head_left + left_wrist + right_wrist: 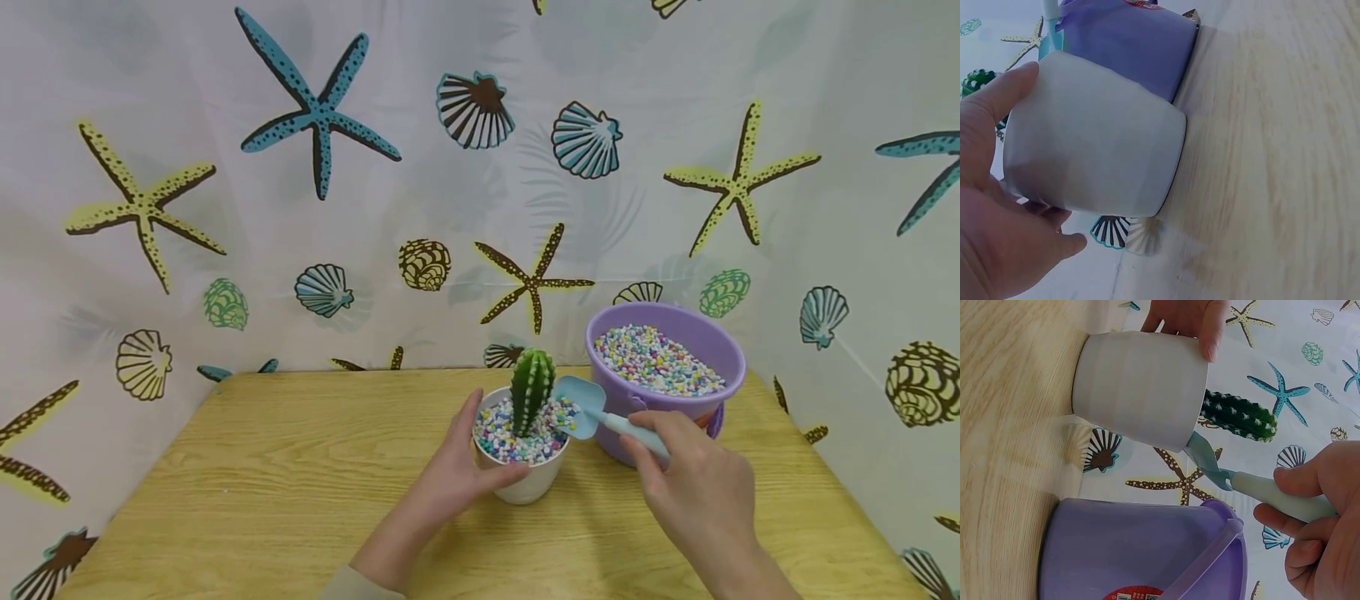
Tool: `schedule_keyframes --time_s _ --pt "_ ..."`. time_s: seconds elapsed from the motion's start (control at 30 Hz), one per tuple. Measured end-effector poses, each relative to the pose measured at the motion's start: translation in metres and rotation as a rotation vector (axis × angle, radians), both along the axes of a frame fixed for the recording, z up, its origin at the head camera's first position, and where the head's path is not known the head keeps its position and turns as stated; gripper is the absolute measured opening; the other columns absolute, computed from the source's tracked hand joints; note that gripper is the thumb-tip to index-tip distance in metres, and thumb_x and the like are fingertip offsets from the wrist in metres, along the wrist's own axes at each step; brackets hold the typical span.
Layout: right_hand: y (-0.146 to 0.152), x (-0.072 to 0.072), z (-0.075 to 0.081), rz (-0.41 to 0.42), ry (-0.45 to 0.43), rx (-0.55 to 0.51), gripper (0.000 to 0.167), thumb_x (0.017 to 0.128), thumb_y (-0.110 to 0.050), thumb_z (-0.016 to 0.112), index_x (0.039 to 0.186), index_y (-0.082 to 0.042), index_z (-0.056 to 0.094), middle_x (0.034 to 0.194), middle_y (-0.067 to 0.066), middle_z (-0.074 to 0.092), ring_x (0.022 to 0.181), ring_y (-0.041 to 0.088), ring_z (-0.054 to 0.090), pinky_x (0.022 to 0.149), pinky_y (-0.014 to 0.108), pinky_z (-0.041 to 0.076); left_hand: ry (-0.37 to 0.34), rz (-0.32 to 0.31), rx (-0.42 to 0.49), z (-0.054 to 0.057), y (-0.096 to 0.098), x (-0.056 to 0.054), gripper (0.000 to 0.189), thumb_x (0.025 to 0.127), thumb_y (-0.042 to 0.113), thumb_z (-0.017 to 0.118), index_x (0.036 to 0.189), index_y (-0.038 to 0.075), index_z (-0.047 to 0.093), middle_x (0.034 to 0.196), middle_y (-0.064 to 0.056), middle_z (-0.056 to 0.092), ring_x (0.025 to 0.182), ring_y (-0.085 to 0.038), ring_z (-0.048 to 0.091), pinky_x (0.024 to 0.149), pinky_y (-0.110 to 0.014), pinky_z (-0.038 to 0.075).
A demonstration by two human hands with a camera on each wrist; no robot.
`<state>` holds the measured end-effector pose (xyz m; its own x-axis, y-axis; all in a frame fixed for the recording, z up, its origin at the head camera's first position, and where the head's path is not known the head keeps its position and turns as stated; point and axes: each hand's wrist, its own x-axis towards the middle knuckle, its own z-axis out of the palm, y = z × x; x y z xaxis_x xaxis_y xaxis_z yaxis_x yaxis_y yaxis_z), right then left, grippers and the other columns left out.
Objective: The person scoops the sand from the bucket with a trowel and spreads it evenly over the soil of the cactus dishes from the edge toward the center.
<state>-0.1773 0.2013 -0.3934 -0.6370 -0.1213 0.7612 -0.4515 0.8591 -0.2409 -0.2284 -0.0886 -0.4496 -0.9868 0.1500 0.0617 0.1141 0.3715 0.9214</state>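
A green cactus stands upright in a white pot filled with multicoloured pebbles. My left hand grips the pot from its left side, thumb across the front near the rim and fingers round the back. In my right hand is a light blue toy shovel, pinched by its handle. The shovel's blade tilts over the pot's right rim, with a few pebbles at its tip. The left wrist view shows the pot's plain side standing on the table.
A purple bucket with more pebbles stands right behind the pot, its handle hanging down on the near side. Under everything is a wooden table. A white cloth with starfish and shells hangs behind and at the sides.
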Motion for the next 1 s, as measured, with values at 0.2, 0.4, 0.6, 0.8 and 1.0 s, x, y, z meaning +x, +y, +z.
schedule_keyframes --time_s 0.2,0.4,0.6,0.8,1.0 --pt "0.0001 0.0007 -0.0007 0.003 0.017 0.011 0.030 0.086 -0.015 0.096 0.111 -0.013 0.080 0.098 0.000 0.080 0.068 0.014 0.072 0.049 0.027 0.043 0.050 0.067 -0.036 -0.0023 0.0077 0.0001 0.136 0.077 0.046 0.103 0.178 0.021 0.017 0.173 -0.025 0.024 0.154 -0.052 0.038 0.123 -0.068 0.034" --pt "-0.0005 0.0015 -0.0014 0.001 0.022 0.019 0.031 0.086 -0.015 0.096 0.112 -0.014 0.080 0.097 -0.001 0.079 0.067 0.013 0.071 0.049 0.027 0.043 0.027 -0.007 -0.010 0.0011 0.0024 0.0017 0.130 0.084 0.043 0.098 0.179 0.021 0.012 0.180 -0.023 0.015 0.161 -0.052 0.025 0.125 -0.072 0.025" --pt "-0.0006 0.0014 -0.0005 0.001 0.039 0.022 0.031 0.085 -0.015 0.097 0.111 -0.014 0.079 0.096 0.000 0.079 0.067 0.015 0.071 0.048 0.028 0.043 0.023 0.001 -0.041 0.0040 0.0003 0.0015 0.129 0.084 0.043 0.099 0.179 0.019 0.014 0.178 -0.024 0.022 0.159 -0.052 0.029 0.124 -0.074 0.026" --pt "-0.0009 0.0015 -0.0010 0.009 0.066 0.033 0.032 0.084 -0.013 0.097 0.111 -0.013 0.079 0.095 0.001 0.079 0.064 0.015 0.071 0.046 0.027 0.043 0.037 0.043 -0.065 0.0028 0.0048 0.0028 0.131 0.080 0.047 0.101 0.178 0.022 0.019 0.171 -0.025 0.025 0.153 -0.052 0.039 0.122 -0.071 0.035" --pt "-0.0012 0.0012 -0.0014 0.020 0.079 0.041 0.034 0.083 -0.012 0.098 0.111 -0.013 0.078 0.096 0.001 0.078 0.063 0.014 0.071 0.046 0.027 0.043 0.047 -0.043 -0.070 0.0036 -0.0017 0.0036 0.124 0.087 0.046 0.095 0.179 0.024 0.014 0.180 -0.021 0.018 0.161 -0.052 0.026 0.123 -0.076 0.023"
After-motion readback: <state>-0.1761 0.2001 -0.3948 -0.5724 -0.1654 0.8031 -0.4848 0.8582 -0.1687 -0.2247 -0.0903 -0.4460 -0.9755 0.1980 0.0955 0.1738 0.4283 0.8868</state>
